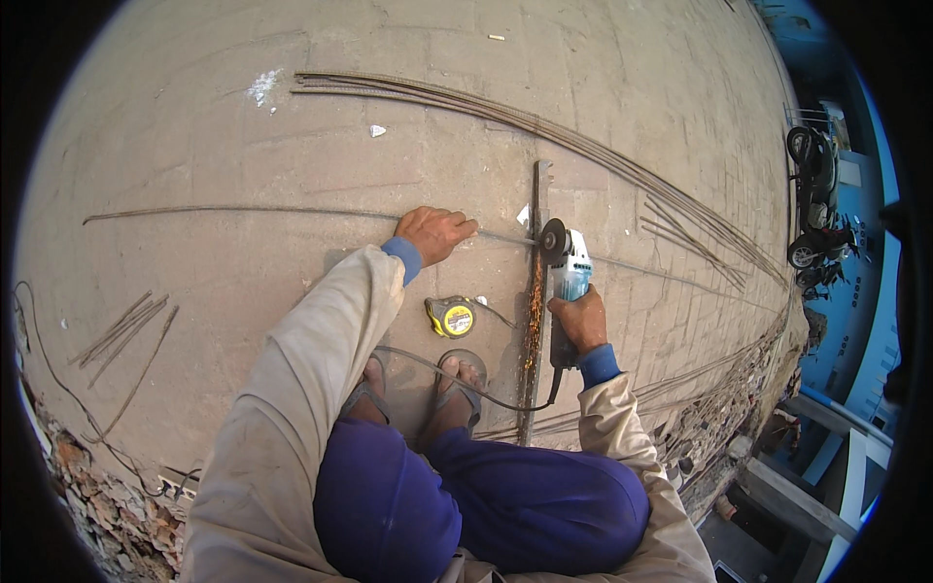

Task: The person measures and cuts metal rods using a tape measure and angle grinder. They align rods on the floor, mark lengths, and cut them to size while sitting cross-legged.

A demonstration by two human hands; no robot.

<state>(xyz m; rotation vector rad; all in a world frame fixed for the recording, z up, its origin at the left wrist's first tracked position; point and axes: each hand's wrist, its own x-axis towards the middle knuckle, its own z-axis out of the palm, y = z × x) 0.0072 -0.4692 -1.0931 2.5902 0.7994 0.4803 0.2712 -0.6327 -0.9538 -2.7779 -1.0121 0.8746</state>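
Observation:
My left hand [434, 234] is closed around a long thin steel rod [243, 209], which lies crosswise over a narrow metal bar [532, 364]. In my right hand [580, 321] is an angle grinder [571, 272] with a teal and white body. Its dark disc [555, 241] meets the rod where it crosses the bar. Orange sparks [534, 311] stream down along the bar toward me. A yellow and black tape measure [451, 317] rests on the ground between my hands, near my sandalled feet [457, 374].
A bundle of long rods [515, 115] curves across the far ground, with several short cut rods [690, 238] beside it. More short pieces [121, 325] lie at left. The grinder's cord [486, 396] loops past my feet. Rubble [117, 525] edges the paving; motorbikes [809, 251] stand at far right.

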